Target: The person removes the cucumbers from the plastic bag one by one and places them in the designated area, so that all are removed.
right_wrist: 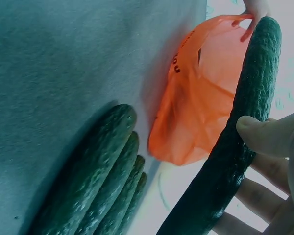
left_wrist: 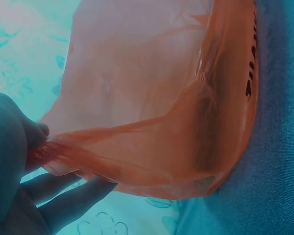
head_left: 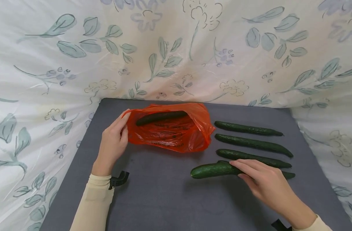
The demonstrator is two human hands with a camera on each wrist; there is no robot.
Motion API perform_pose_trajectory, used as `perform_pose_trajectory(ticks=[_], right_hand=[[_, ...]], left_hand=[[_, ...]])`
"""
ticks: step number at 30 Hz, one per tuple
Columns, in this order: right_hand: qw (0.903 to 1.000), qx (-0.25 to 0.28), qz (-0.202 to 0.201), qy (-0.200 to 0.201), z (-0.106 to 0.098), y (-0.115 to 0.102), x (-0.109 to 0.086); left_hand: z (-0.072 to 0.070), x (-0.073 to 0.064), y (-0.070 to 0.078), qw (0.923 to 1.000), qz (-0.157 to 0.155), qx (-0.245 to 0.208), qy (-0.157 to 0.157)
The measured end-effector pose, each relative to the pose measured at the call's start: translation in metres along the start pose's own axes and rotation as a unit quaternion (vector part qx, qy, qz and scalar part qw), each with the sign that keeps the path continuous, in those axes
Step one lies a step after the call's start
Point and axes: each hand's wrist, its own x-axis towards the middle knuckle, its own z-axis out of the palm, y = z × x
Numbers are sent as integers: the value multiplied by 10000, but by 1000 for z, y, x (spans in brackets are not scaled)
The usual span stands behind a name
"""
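Observation:
My left hand pinches the left edge of an orange-red plastic bag, whose mouth gapes toward me. Inside the bag lies one dark green cucumber. In the left wrist view the thumb and a finger grip the bag's rim, with the other fingers spread below. My right hand holds another cucumber above the table, in front of the bag and to its right. In the right wrist view the thumb lies across this cucumber and the fingers wrap behind it.
Several cucumbers lie side by side on the grey table, right of the bag; the nearest is partly hidden by my right hand. A floral-patterned sheet hangs around the table's back and sides. Dark straps circle the wrists.

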Motion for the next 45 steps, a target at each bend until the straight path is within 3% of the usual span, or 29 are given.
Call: perform_pose_trajectory(ticks=[7,20,37,45], right_hand=[[9996,-127,249,48,-1,3,-24],[9968,-333,669,-267,-2,21,-54],[9954,-111,751,-592,6,44,-87],[9959,-115,711,-542,11,53,-98]], left_hand=[[1,2,1,9999,62,-20,-96],[0,3,0,9999,-3,20,-121],[0,4,0,10000,33,-23,-44],[-1,5,0,10000,-32,15,-59]])
